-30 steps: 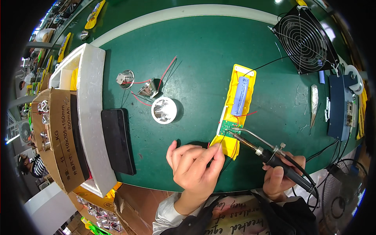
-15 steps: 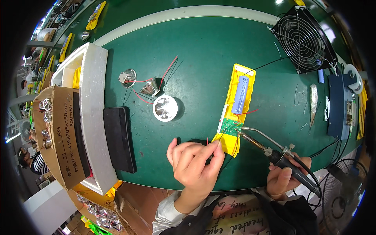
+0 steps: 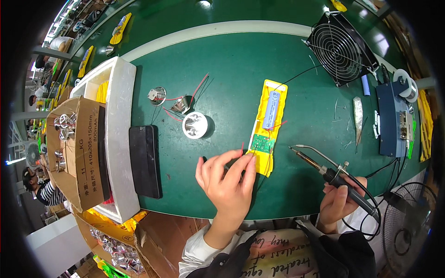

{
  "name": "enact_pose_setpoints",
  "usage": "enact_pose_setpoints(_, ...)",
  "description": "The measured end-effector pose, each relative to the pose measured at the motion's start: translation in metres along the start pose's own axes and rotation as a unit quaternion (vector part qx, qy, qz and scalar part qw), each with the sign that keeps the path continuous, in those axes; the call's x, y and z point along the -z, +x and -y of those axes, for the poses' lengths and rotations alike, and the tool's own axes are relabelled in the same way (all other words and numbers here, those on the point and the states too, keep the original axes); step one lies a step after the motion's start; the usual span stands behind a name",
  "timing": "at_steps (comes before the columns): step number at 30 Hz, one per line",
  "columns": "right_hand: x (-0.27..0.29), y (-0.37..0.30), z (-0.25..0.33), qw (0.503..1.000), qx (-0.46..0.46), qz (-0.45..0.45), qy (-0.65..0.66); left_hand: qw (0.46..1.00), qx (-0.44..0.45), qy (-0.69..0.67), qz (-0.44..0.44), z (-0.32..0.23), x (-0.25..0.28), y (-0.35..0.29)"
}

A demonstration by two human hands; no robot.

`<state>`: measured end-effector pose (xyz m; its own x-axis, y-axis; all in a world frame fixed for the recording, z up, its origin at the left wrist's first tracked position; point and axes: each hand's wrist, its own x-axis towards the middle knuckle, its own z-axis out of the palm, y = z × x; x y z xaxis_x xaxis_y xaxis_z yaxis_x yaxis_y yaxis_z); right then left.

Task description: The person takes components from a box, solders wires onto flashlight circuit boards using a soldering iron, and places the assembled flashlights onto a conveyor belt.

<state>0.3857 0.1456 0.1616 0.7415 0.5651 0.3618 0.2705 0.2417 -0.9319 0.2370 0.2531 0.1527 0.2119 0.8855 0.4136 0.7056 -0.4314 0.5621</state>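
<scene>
Casing (image 3: 263, 169) is yellow, open on the desk (image 3: 227, 60), with green circuit board (image 3: 263, 143) and dark-printed blue battery (image 3: 270, 110); left hand (image 3: 227, 183) grip's pinched on a thin wire (image 3: 253, 151), right hand (image 3: 334, 205) clamps a soldering iron (image 3: 330, 176).

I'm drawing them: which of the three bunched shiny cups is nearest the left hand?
The white-rimmed cup, mouth up; the middle cup and leftmost cup lie farther from the left hand.

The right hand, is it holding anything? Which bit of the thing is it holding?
Yes, the right hand holds the soldering iron by its black handle, behind the metal tip.
</scene>
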Motion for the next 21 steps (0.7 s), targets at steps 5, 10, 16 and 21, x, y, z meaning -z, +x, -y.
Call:
enact_pose_setpoints(5, 0.006, -0.004, -0.002, 1.000, 0.017, 0.007, 0.001, 1.000, -0.003, 0.008, 0.013, 0.000, 0.001, -0.004)
enact_pose_setpoints(10, 0.010, -0.007, -0.002, 1.000, -0.008, -0.017, 0.000, 1.000, -0.003, 0.005, 0.020, 0.003, 0.010, -0.003)
enact_pose_setpoints(16, 0.016, -0.011, -0.008, 0.999, -0.033, -0.012, -0.036, 0.999, -0.020, -0.025, 0.033, 0.011, 0.018, -0.004)
enact_pose_setpoints(21, 0.013, -0.013, -0.008, 0.998, -0.041, -0.017, -0.045, 0.994, 0.029, -0.102, 0.013, 0.012, 0.026, -0.006)
